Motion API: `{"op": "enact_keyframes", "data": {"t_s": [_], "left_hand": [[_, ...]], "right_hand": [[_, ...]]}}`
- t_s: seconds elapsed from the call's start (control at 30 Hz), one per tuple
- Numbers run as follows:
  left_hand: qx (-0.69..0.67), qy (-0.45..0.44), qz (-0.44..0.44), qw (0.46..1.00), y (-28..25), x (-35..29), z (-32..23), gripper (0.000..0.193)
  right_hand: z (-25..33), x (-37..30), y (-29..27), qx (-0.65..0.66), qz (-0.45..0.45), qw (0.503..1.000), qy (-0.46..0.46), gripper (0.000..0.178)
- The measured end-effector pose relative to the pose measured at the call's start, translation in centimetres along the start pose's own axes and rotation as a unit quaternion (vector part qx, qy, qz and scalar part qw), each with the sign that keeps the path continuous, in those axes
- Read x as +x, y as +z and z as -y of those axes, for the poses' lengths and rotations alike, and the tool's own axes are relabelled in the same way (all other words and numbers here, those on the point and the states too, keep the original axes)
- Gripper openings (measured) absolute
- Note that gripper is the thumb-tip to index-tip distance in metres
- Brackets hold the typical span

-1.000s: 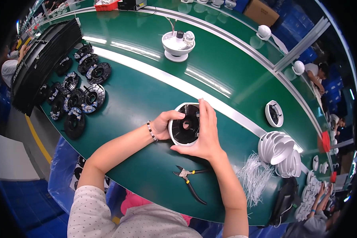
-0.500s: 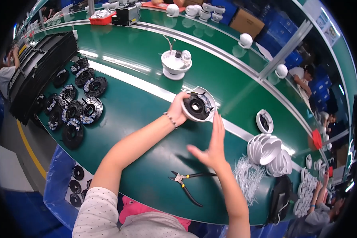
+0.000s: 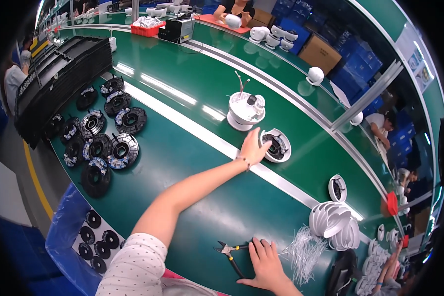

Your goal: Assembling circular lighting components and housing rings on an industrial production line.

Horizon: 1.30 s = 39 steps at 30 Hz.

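My left hand (image 3: 253,149) reaches out to the green belt. It grips the left edge of a round white housing (image 3: 287,154), thumb over the rim; a black disc (image 3: 273,147) with a small circuit board sits inside. My right hand (image 3: 267,262) lies palm down on the bench, fingers spread, over one handle end of the diagonal cutters (image 3: 227,249). These cutters have black and yellow handles and lie with jaws apart. Just beyond my left hand stands a white dome-shaped unit (image 3: 246,109) with wires sticking up.
Several black discs with circuit boards (image 3: 124,150) lie at the left beside a stack of black trays (image 3: 64,81). Nested white rings (image 3: 325,217) and a heap of white ties (image 3: 301,251) are at the right. Another white housing (image 3: 337,188) rests on the belt. Co-workers sit beyond.
The white housing went from above the bench to the belt in my left hand. My right hand left the housing's side and came down beside the cutters. The view has shifted.
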<state>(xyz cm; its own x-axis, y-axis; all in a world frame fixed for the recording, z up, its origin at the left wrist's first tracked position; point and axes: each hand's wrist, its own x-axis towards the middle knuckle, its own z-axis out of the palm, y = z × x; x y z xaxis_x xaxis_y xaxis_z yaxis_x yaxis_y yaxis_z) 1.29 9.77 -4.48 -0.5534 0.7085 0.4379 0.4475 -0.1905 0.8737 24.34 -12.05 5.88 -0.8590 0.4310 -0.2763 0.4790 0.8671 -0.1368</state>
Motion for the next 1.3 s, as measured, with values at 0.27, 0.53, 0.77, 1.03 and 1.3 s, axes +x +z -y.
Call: {"op": "enact_keyframes", "data": {"t_s": [0.27,0.53,0.77,1.03,1.3], "left_hand": [[0.105,0.263,-0.026,0.959,-12.4,7.7,-1.3,0.023],[0.31,-0.025,0.145,0.939,-11.2,13.8,-0.1,0.03],[0.266,0.001,0.198,0.943,-11.4,13.8,0.2,0.018],[0.248,-0.024,0.228,0.941,-9.7,14.0,-0.8,0.015],[0.298,0.043,0.198,0.933,-9.1,12.6,-1.0,0.016]], "right_hand": [[-5.3,3.2,-5.3,-0.201,-0.183,0.962,-0.036,0.018],[-16.3,21.2,-23.7,-0.393,-0.371,0.841,-0.006,0.035],[-19.3,31.7,-22.4,-0.449,-0.179,0.871,-0.091,0.029],[-19.5,31.9,-21.1,-0.426,-0.147,0.891,-0.046,0.033],[-19.1,31.2,-20.5,-0.436,-0.067,0.897,0.02,0.017]]}}
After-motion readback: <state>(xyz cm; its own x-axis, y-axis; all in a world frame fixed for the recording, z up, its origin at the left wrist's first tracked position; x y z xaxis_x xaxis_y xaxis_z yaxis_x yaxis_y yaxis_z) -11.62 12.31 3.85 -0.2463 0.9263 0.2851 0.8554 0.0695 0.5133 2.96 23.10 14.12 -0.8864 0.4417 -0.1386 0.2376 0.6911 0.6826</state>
